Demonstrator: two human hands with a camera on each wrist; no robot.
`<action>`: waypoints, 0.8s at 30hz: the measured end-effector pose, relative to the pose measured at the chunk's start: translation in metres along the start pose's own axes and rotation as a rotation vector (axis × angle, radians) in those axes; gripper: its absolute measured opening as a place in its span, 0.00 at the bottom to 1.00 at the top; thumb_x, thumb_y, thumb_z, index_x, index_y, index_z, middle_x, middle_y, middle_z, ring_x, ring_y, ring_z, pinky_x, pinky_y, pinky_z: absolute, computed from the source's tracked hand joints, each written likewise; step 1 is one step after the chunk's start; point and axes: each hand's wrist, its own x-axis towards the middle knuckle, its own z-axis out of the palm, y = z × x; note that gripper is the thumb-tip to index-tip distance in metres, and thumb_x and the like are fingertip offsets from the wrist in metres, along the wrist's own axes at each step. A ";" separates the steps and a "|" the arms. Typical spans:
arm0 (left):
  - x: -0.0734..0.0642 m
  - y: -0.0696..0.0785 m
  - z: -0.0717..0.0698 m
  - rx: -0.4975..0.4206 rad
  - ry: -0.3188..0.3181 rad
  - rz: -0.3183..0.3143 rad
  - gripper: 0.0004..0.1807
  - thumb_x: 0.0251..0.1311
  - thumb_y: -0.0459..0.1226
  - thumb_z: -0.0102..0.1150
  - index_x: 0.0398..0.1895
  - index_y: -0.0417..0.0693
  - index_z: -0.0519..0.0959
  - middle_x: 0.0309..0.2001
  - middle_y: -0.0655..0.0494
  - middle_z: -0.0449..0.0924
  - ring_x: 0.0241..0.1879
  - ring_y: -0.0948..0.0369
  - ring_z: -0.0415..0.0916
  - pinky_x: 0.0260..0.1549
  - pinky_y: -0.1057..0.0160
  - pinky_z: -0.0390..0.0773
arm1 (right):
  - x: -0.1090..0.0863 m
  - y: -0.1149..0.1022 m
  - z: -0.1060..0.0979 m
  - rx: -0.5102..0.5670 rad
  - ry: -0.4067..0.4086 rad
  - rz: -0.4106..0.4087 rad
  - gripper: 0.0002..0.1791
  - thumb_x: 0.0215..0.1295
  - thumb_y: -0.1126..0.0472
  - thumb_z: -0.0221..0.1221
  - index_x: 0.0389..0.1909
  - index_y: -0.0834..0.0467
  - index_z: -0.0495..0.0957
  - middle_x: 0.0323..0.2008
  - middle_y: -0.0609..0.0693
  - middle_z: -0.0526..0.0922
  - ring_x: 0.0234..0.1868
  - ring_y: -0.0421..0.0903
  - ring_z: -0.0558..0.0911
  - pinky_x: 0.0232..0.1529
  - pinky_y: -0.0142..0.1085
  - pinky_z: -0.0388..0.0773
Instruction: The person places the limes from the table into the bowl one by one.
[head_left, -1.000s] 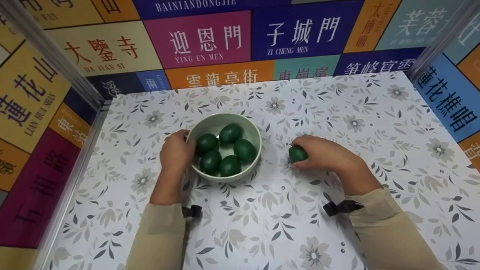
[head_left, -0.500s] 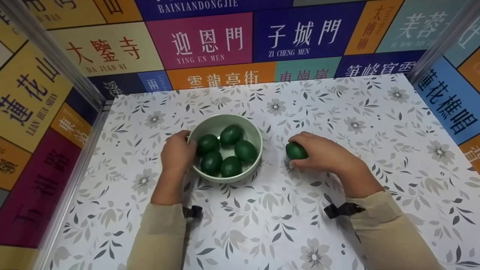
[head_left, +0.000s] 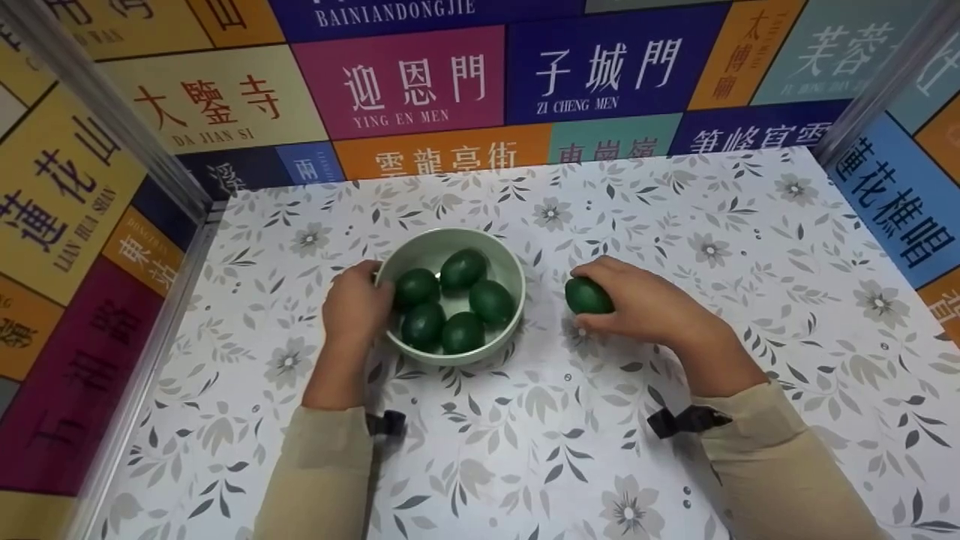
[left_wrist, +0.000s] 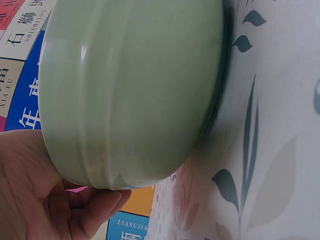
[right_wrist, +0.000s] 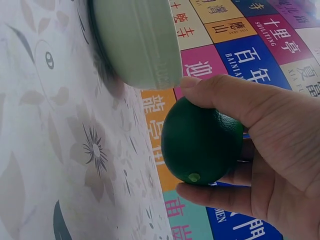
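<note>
A pale green bowl (head_left: 450, 355) stands on the flowered table left of centre, with several dark green limes (head_left: 463, 268) inside. My left hand (head_left: 352, 306) holds the bowl by its left rim. In the left wrist view, fingers (left_wrist: 97, 212) curl against the bowl's outer wall (left_wrist: 135, 95). To the right of the bowl, my right hand (head_left: 637, 300) grips another lime (head_left: 589, 295) between thumb and fingers. The right wrist view shows this lime (right_wrist: 200, 142) with a small light stem spot, raised from the cloth.
A white cloth (head_left: 525, 450) with grey leaves and flowers covers the table. Panels with colourful lettering (head_left: 405, 82) stand along the back and both sides. A black strap (head_left: 690, 420) circles each wrist.
My right hand has moved a little left and away from me with the lime in its grip, nearing the bowl. The left hand and the bowl stay in place.
</note>
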 end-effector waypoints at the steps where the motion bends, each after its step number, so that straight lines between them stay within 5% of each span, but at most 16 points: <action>1: 0.000 0.000 0.000 -0.002 0.001 0.007 0.23 0.71 0.42 0.51 0.66 0.49 0.79 0.56 0.46 0.84 0.56 0.48 0.81 0.60 0.43 0.75 | 0.000 0.000 0.000 0.005 0.007 -0.003 0.35 0.63 0.50 0.72 0.69 0.54 0.74 0.59 0.55 0.78 0.50 0.53 0.79 0.51 0.50 0.76; 24: -0.002 0.000 -0.001 0.006 0.023 0.031 0.22 0.69 0.40 0.51 0.63 0.48 0.81 0.52 0.46 0.86 0.52 0.48 0.81 0.56 0.43 0.76 | 0.011 -0.022 0.000 0.074 0.145 -0.159 0.36 0.65 0.47 0.70 0.72 0.52 0.71 0.64 0.53 0.76 0.55 0.52 0.80 0.57 0.52 0.79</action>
